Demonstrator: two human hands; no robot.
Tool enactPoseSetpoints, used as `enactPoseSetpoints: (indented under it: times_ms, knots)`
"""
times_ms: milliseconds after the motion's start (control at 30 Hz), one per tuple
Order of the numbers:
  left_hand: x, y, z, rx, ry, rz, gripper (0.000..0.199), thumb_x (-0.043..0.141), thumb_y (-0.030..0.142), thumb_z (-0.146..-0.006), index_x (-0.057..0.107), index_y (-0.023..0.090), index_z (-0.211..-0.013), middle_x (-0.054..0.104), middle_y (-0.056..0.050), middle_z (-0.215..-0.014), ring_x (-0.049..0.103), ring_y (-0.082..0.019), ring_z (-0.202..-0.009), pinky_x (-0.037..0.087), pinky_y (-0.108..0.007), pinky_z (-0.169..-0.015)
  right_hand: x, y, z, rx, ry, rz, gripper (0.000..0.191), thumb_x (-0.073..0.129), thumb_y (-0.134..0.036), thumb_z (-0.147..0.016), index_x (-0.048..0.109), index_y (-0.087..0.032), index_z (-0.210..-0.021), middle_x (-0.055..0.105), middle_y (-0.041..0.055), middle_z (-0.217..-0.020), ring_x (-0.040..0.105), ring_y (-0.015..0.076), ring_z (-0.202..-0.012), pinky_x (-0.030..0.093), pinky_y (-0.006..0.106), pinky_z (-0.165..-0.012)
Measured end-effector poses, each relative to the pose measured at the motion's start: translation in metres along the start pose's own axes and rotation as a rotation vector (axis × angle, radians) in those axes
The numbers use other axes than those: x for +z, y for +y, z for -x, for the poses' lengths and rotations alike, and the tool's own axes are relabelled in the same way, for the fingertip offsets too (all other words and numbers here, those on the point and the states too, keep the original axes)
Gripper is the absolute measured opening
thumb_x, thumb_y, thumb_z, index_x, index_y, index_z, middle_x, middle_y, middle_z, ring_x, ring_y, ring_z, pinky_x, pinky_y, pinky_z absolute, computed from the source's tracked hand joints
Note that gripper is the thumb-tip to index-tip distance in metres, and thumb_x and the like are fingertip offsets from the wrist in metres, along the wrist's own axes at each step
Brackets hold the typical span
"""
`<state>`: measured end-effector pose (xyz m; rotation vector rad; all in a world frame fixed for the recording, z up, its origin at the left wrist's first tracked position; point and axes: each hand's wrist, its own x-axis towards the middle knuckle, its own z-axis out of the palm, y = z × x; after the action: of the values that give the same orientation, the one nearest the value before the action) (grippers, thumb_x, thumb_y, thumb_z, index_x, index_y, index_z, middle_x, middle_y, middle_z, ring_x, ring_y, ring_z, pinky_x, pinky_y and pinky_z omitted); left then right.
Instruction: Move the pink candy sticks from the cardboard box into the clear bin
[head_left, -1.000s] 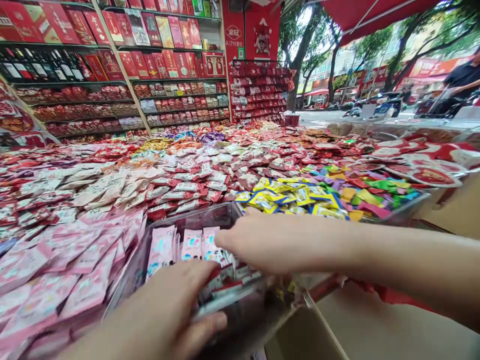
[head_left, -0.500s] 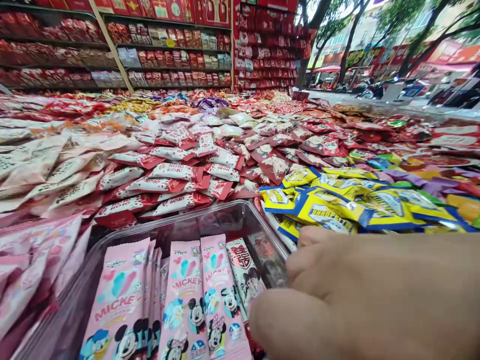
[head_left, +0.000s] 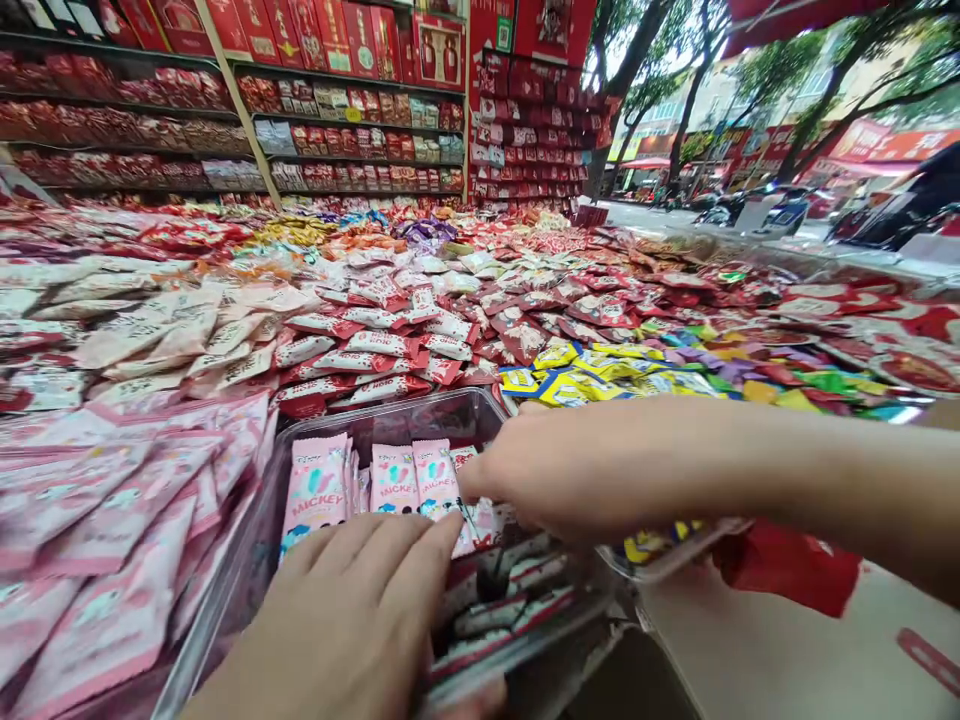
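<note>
We had both hands at a clear plastic bin point(head_left: 247, 560) that stood among heaps of wrapped sweets. Our left hand point(head_left: 345, 610) lay palm down over the near part of the bin, its fingers spread forward across the lower ends of the pink MICKEY packets point(head_left: 316, 485). Those packets stood leaning in rows inside the bin, toward its far wall. Our right hand point(head_left: 570, 470) reached in from the right, across the bin's right side, fingers curled downward. Its fingertips were partly hidden, and we could not tell whether either hand was grasping something or had let go.

Between the two hands, in the near right part of the bin, lay narrow white-and-red packets point(head_left: 491, 615), blurred and partly in shadow. Just to the left of the bin we saw a heap of larger pink packets point(head_left: 120, 600). Red-and-white packets point(head_left: 382, 345) were piled behind it, and yellow-and-blue packets point(head_left: 600, 380) sat beyond the right hand. At the back, red boxes point(head_left: 322, 40) lined the upper shelving.
</note>
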<state>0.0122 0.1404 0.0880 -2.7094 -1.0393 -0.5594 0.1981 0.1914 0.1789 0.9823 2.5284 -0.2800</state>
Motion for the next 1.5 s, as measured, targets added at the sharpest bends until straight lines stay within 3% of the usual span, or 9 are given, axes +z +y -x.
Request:
enactPoseSetpoints:
  times_ms: [200, 267, 367, 533, 667, 867, 1033, 1233, 1500]
  knots:
    - [-0.032, 0.023, -0.011, -0.197, -0.254, 0.139, 0.048, 0.049, 0.052, -0.075, 0.047, 0.025, -0.114, 0.059, -0.006, -0.103, 0.055, -0.025, -0.091, 0.045, -0.038, -0.074, 0.003, -0.017, 0.011, 0.045, 0.052, 0.062, 0.036, 0.048, -0.007, -0.069, 0.057, -0.015, -0.104, 0.064, 0.0104, -0.085, 0.060, 0.0212, -0.072, 0.040, 0.026, -0.053]
    - [-0.035, 0.025, -0.015, -0.210, -0.253, 0.155, 0.048, 0.045, 0.054, -0.077, 0.048, 0.022, -0.114, 0.059, -0.007, -0.102, 0.054, -0.025, -0.091, 0.044, -0.039, -0.076, 0.010, -0.020, 0.014, 0.082, 0.109, 0.068, 0.036, 0.048, -0.006, -0.070, 0.056, -0.014, -0.104, 0.064, 0.0119, -0.089, 0.060, 0.0225, -0.081, 0.042, 0.030, -0.063]
    - [-0.035, 0.023, -0.017, -0.170, -0.088, 0.131, 0.040, 0.039, 0.043, -0.085, 0.049, 0.017, -0.114, 0.058, -0.009, -0.107, 0.052, -0.023, -0.097, 0.042, -0.039, -0.083, 0.022, -0.022, 0.012, 0.116, 0.207, 0.068, 0.034, 0.046, -0.006, -0.071, 0.054, -0.014, -0.104, 0.063, 0.0134, -0.095, 0.058, 0.0242, -0.091, 0.042, 0.036, -0.075]
    - [-0.045, 0.035, -0.002, -0.085, 0.353, 0.065, 0.029, 0.046, 0.020, -0.083, 0.049, 0.016, -0.112, 0.057, -0.009, -0.107, 0.051, -0.020, -0.102, 0.040, -0.036, -0.090, 0.036, -0.026, 0.010, 0.183, 0.202, 0.108, 0.029, 0.047, -0.004, -0.069, 0.057, -0.013, -0.094, 0.063, 0.0133, -0.096, 0.056, 0.0282, -0.095, 0.037, 0.047, -0.080]
    - [-0.060, 0.058, 0.035, -0.089, 0.440, 0.051, 0.040, 0.051, 0.010, -0.078, 0.045, 0.023, -0.115, 0.054, -0.006, -0.110, 0.050, -0.020, -0.104, 0.041, -0.038, -0.092, 0.042, -0.028, 0.015, 0.221, 0.334, 0.092, 0.034, 0.046, -0.002, -0.067, 0.054, -0.014, -0.098, 0.061, 0.0132, -0.104, 0.054, 0.0273, -0.100, 0.037, 0.044, -0.082]
    - [-0.057, 0.073, 0.105, -0.175, 0.391, 0.057, 0.038, 0.051, 0.006, -0.077, 0.048, 0.026, -0.109, 0.052, -0.006, -0.110, 0.050, -0.021, -0.103, 0.041, -0.041, -0.090, 0.047, -0.033, 0.022, 0.271, 0.410, 0.062, 0.032, 0.044, -0.007, -0.071, 0.057, -0.015, -0.099, 0.061, 0.0125, -0.105, 0.053, 0.0280, -0.098, 0.038, 0.041, -0.079]
    - [-0.041, 0.085, 0.144, -0.184, 0.211, 0.081, 0.030, 0.048, 0.005, -0.077, 0.054, 0.024, -0.099, 0.048, -0.008, -0.114, 0.047, -0.023, -0.107, 0.044, -0.039, -0.086, 0.050, -0.035, 0.025, 0.264, 0.408, 0.058, 0.027, 0.043, -0.013, -0.074, 0.063, -0.020, -0.090, 0.063, 0.0076, -0.100, 0.054, 0.0261, -0.096, 0.039, 0.039, -0.078]
    - [-0.032, 0.092, 0.163, -0.208, 0.131, 0.054, 0.026, 0.047, 0.008, -0.076, 0.059, 0.023, -0.094, 0.052, -0.009, -0.114, 0.048, -0.024, -0.108, 0.047, -0.039, -0.084, 0.056, -0.025, 0.018, 0.300, 0.477, 0.059, 0.035, 0.042, -0.011, -0.073, 0.057, -0.020, -0.104, 0.060, 0.0105, -0.107, 0.053, 0.0272, -0.100, 0.035, 0.046, -0.082]
    - [-0.020, 0.091, 0.174, -0.234, 0.124, 0.086, 0.023, 0.045, 0.011, -0.078, 0.059, 0.024, -0.090, 0.054, -0.008, -0.113, 0.048, -0.024, -0.108, 0.046, -0.039, -0.085, 0.051, -0.027, 0.020, 0.301, 0.468, 0.071, 0.035, 0.045, -0.009, -0.070, 0.058, -0.020, -0.101, 0.060, 0.0101, -0.106, 0.054, 0.0269, -0.098, 0.037, 0.042, -0.080]
